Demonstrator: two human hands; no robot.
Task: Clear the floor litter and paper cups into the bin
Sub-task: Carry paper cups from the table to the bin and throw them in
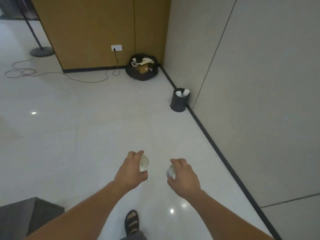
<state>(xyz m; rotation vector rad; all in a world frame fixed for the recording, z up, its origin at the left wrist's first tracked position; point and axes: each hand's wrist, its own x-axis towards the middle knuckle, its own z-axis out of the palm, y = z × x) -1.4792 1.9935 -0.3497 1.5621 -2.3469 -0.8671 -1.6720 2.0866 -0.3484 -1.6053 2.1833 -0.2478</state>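
My left hand (130, 170) grips a white paper cup (144, 163), its open mouth turned toward the right. My right hand (183, 175) holds a second white paper cup (170, 171), mostly hidden behind the fingers. Both hands are held out over the pale tiled floor. Ahead and to the right, a small dark round bin (179, 103) stands against the wall's black skirting, with white cups (181, 93) showing in its mouth.
A black rubbish bag (142, 72) stuffed with litter sits in the far corner below a wall socket (116, 47). A cable (52, 73) trails across the floor at left. A stand base (41, 51) is at far left, a dark mat (26, 215) bottom left. My sandalled foot (132, 222) is below.
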